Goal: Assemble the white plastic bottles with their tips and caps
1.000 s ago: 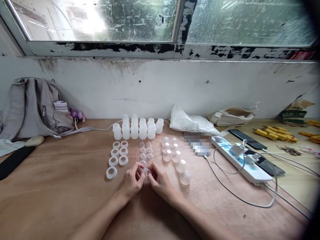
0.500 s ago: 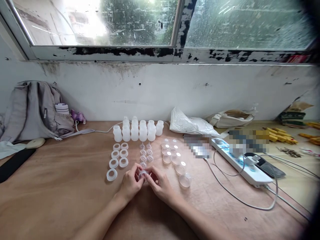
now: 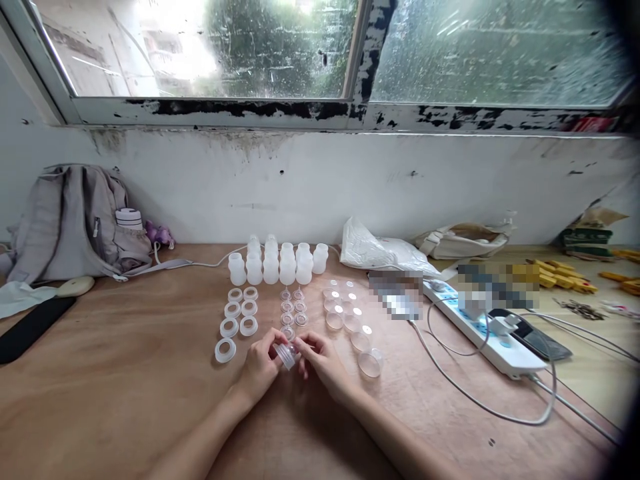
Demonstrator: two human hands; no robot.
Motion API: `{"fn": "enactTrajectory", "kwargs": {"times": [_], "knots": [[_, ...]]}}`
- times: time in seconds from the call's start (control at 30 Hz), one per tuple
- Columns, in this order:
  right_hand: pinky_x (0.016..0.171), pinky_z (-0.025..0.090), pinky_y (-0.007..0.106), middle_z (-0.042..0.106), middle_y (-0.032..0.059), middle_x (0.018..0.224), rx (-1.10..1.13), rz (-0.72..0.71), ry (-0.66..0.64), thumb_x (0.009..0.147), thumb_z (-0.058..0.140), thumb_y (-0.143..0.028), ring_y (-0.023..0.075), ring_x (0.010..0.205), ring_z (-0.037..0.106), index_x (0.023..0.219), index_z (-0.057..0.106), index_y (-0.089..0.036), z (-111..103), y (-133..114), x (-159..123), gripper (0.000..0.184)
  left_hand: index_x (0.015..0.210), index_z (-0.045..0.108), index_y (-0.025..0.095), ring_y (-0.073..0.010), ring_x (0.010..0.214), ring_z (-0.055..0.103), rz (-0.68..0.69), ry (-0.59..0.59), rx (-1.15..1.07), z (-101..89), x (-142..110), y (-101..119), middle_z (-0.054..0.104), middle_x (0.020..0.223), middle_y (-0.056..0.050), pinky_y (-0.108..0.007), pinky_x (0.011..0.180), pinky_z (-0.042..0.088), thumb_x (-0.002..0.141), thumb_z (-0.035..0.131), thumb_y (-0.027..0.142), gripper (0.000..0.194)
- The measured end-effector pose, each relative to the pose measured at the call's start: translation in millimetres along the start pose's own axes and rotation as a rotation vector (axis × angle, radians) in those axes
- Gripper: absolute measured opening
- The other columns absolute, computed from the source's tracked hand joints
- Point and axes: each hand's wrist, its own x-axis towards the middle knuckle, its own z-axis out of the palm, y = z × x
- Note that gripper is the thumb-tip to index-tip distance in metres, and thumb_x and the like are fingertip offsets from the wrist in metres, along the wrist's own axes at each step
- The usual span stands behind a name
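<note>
A translucent screw ring is tilted on its side between my hands, just above the table. My left hand pinches its rim. On its right side, the fingers of my right hand close around a small clear part that looks like a bottle nipple; my fingertips partly cover it. Beyond my hands stand two columns of clear nipples. To the left lie two columns of white screw rings, and to the right, clear domed caps. Behind them, frosted baby bottles stand in a cluster.
A white power strip with plugs and looping cables runs along the right. Behind it lies a white plastic bag. At the left are a grey backpack and a black flat object. Yellow pieces lie far right.
The screw ring has turned from nearly flat to tilted on its side, showing its ribbed wall. My right fingers have shifted to its right side. The view has tipped slightly.
</note>
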Motion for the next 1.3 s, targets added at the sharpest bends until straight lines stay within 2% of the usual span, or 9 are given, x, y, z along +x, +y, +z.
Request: {"fn": "enactTrajectory", "kwargs": {"times": [0.07,0.27,0.43,0.53,0.63,0.8,1.0,1.13,1.3], "knots": [[0.036,0.034,0.018,0.048,-0.0055,0.046,-0.006,0.006,0.008,0.072,0.053,-0.049,0.007,0.036,0.044,0.069,0.049,-0.016,0,0,0,0.034,0.074,0.05,0.018,-0.0088,0.047,0.047,-0.01,-0.005,-0.021,1.0,0,-1,0.052,0.058,0.004,-0.018,0.047,0.035,0.073,0.051,0.034,0.016],[0.038,0.035,0.019,0.046,-0.0059,0.047,-0.039,-0.009,0.051,0.073,0.052,-0.048,0.008,0.038,0.045,0.069,0.049,-0.017,-2,0,-1,0.031,0.073,0.048,0.017,-0.0093,0.047,0.049,-0.022,-0.028,-0.124,3.6,-1,-3,0.053,0.057,0.003,-0.019,0.046,0.037,0.073,0.052,0.034,0.018],[0.04,0.036,0.02,0.046,-0.0044,0.05,-0.159,-0.112,0.135,0.077,0.048,-0.046,0.0088,0.04,0.045,0.071,0.05,-0.018,-7,-2,-2,0.029,0.1,0.045,0.017,-0.0126,0.065,0.055,-0.012,-0.183,-0.448,1.5,-1,4,0.058,0.083,-0.004,-0.021,0.051,0.044,0.074,0.049,0.029,0.029],[0.041,0.035,0.021,0.048,-0.0036,0.05,-0.198,-0.151,0.151,0.078,0.047,-0.045,0.0097,0.041,0.045,0.074,0.052,-0.018,-7,-4,-3,0.027,0.105,0.044,0.017,-0.0167,0.08,0.055,-0.044,-0.212,-0.616,0.6,0,5,0.053,0.1,-0.008,-0.023,0.056,0.047,0.076,0.047,0.032,0.033],[0.041,0.035,0.021,0.048,-0.0039,0.049,-0.228,-0.174,0.125,0.078,0.047,-0.045,0.0098,0.041,0.045,0.074,0.053,-0.018,-6,-3,-4,0.027,0.1,0.045,0.016,-0.015,0.078,0.054,-0.093,-0.171,-0.626,1.9,1,4,0.051,0.099,-0.007,-0.023,0.057,0.046,0.074,0.053,0.035,0.033],[0.043,0.036,0.021,0.05,-0.0031,0.051,-0.253,-0.18,0.111,0.079,0.047,-0.043,0.0098,0.044,0.047,0.071,0.051,-0.018,-6,-2,-4,0.027,0.086,0.046,0.016,-0.0095,0.06,0.05,-0.124,-0.143,-0.539,6.9,5,2,0.05,0.072,0.001,-0.021,0.054,0.045,0.071,0.057,0.034,0.025],[0.041,0.036,0.02,0.049,-0.0033,0.051,-0.37,-0.191,0.051,0.08,0.046,-0.04,0.01,0.043,0.048,0.075,0.054,-0.018,-12,-9,0,0.023,0.084,0.048,0.015,-0.0082,0.055,0.048,-0.077,-0.088,-0.479,7.8,7,-3,0.051,0.072,0.001,-0.021,0.052,0.044,0.072,0.055,0.031,0.021],[0.046,0.041,0.022,0.056,0.0004,0.062,-0.537,-0.325,0.123,0.082,0.043,-0.036,0.011,0.049,0.052,0.081,0.055,-0.019,-17,-27,10,0.021,0.097,0.051,0.015,-0.0146,0.073,0.054,-0.02,-0.011,-0.47,-1.5,8,-2,0.054,0.091,-0.006,-0.025,0.062,0.047,0.073,0.052,0.028,0.027],[0.056,0.042,0.024,0.06,0.0036,0.074,-0.875,-0.54,0.21,0.081,0.044,-0.03,0.0129,0.061,0.054,0.078,0.055,-0.018,-21,-69,55,0.017,0.09,0.056,0.015,-0.0173,0.081,0.053,0.09,0.161,-0.302,-13.9,9,2,0.055,0.088,-0.005,-0.027,0.07,0.044,0.072,0.053,0.024,0.02]]}}
